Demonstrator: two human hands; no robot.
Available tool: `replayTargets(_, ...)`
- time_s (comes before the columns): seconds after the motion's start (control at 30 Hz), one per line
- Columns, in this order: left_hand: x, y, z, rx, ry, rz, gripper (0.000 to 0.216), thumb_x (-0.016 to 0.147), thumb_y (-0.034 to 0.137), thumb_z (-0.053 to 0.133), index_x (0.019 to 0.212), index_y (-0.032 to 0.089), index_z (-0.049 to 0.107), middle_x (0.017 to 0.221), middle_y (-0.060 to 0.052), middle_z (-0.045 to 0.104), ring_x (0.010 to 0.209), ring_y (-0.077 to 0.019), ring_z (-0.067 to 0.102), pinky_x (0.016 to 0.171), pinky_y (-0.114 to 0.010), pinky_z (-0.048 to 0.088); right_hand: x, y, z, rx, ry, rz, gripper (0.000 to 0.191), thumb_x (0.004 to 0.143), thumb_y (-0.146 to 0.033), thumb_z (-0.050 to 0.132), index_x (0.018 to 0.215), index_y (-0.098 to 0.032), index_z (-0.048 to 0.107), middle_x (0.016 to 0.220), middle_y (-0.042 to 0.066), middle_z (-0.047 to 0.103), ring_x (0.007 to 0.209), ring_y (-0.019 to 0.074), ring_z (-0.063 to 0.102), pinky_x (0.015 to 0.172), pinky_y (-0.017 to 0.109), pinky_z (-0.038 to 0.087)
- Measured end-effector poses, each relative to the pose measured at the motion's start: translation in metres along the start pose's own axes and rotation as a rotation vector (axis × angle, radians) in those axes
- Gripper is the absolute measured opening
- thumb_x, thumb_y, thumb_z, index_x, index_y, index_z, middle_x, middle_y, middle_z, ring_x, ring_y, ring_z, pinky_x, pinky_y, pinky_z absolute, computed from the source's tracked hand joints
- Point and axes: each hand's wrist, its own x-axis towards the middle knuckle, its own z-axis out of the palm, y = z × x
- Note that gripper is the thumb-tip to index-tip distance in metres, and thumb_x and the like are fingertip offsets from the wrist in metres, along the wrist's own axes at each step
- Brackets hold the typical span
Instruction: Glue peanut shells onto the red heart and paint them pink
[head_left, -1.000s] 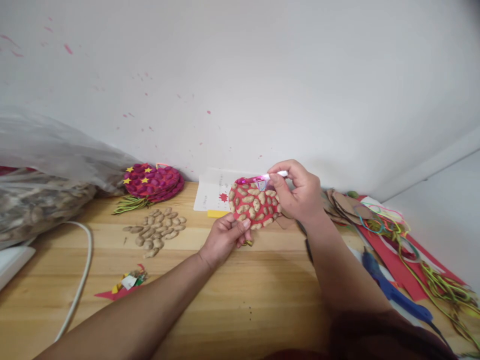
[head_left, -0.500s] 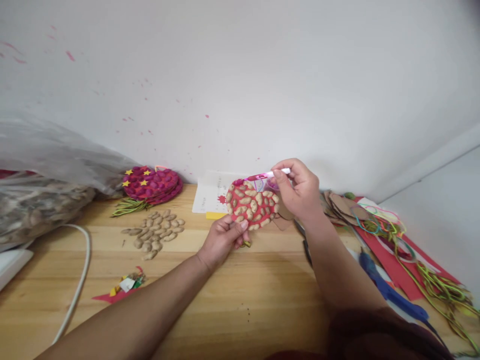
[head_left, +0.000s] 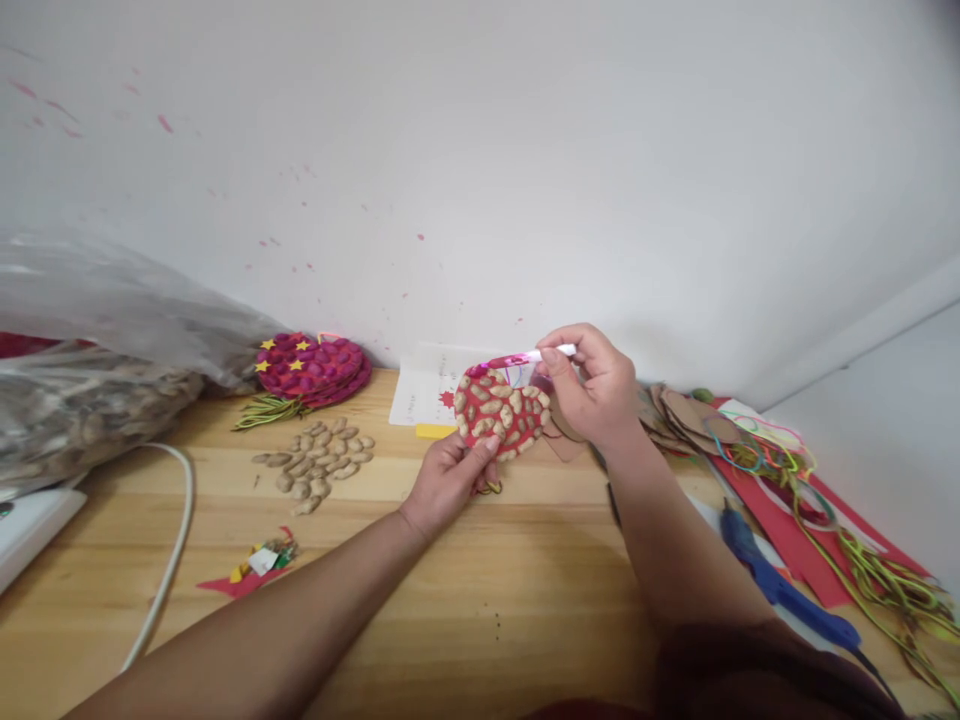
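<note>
My left hand [head_left: 457, 472] grips the lower edge of a round red disc [head_left: 504, 418] covered with glued-on peanuts, thumb on its front. Between the fingers of my right hand [head_left: 589, 385] is a paintbrush [head_left: 534, 356] with a white handle and a magenta-stained front part. Its tip meets the disc's upper left edge, where a few peanuts are magenta. The remaining peanuts on the disc are their natural tan. Behind the disc, a purple-stained cup [head_left: 541, 378] is mostly hidden.
Loose peanuts [head_left: 319, 460] and magenta peanut discs with yellow stars [head_left: 311, 370] lie to the left, near a plastic bag [head_left: 90, 400] and white cable [head_left: 176, 540]. On the right are a blue glue gun [head_left: 780, 580], cardboard pieces [head_left: 686, 415], red sheets [head_left: 795, 540] and green cords [head_left: 877, 570].
The brush tip has shifted slightly left and down along the disc's upper edge, and my right hand has followed. The whole view has turned a little. Both hands keep their hold.
</note>
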Motion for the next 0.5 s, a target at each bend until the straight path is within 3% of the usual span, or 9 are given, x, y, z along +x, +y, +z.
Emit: replayTargets(0.5,0.0013,-0.0044,-0.0006,0.014,0.037,0.036,0.054,0.088,0.063,0.071,0.065,0.014,0.065,0.055,-0.001,0.059,0.050,-0.0086,0.046,0.050,-0.022,0.035,0.0021,-0.0003,-0.0061,0.034,0.045,0.029,0.014,0.098,-0.036,0.065,0.099,-0.023,0.069,0.082,0.001,0.071,0.065,0.0129,0.067,0.058,0.026,0.049)
